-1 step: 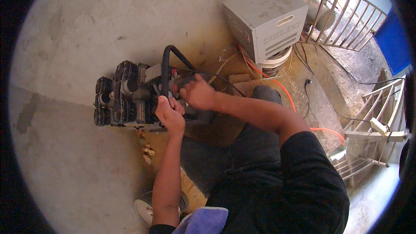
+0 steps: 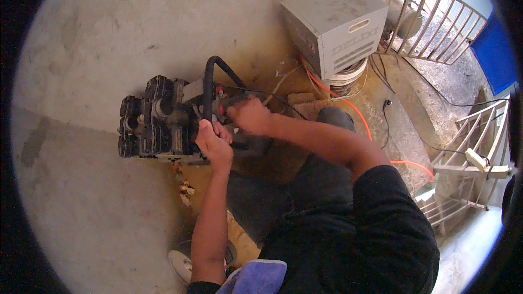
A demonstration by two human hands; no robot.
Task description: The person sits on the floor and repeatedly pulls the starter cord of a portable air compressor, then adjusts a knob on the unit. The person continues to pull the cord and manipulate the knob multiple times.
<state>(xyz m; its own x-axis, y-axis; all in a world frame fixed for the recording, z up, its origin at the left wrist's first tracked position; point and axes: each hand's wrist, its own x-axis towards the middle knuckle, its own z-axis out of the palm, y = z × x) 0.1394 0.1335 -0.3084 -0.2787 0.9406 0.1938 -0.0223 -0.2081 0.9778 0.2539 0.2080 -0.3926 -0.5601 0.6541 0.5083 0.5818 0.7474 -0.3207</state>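
Your left hand (image 2: 214, 142) is at the near end of the black handle (image 2: 208, 90), which rises as a bent bar over the right part of the black machine (image 2: 163, 111). The fingers of this hand are curled closely, and they seem to have hold of the handle there. Your right hand (image 2: 250, 116) is just to the right of the handle, near a small red part (image 2: 220, 110) of the machine. This hand is blurred, so I cannot tell how far its fingers are open, or if they hold something.

The machine stands on the floor (image 2: 98, 201), left of your knees, with its dark ribbed blocks toward the left side. Farther and to the right, a grey metal box (image 2: 335, 24) sits tilted on a white bucket (image 2: 344, 83). An orange hose (image 2: 363, 120) passes beside this bucket and comes nearer along the right side. A black plug (image 2: 387, 102) with its cable lies to the right of the hose.
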